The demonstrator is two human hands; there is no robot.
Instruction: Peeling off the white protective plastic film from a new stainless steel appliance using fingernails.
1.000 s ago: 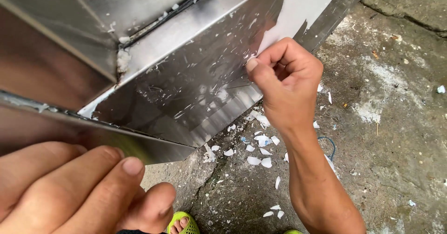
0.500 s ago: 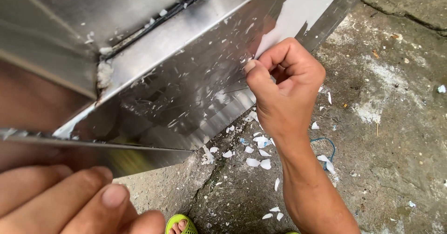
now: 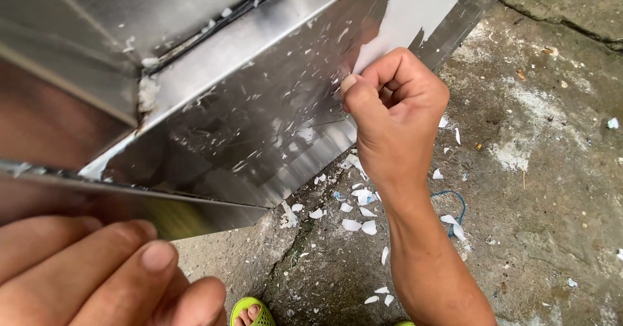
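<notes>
A folded stainless steel sheet (image 3: 259, 112) fills the upper left, with a patch of white protective film (image 3: 415, 8) still stuck near its far top edge. My right hand (image 3: 396, 105) is curled into a fist against the steel. Its thumb tip presses at the lower edge of the film, and the fingers pinch the film there. My left hand (image 3: 97, 274) lies at the bottom left, just below the near steel edge (image 3: 162, 199), fingers together and nails up. Its grip is hidden.
Rough concrete ground (image 3: 545, 189) lies to the right and below. White film scraps (image 3: 360, 219) are scattered under my right forearm, beside a thin blue loop (image 3: 454, 202). A green sandal with toes (image 3: 253, 313) shows at the bottom edge.
My left hand and the near steel edge have dropped lower in view. My right hand stays at the film's edge, shifted only slightly.
</notes>
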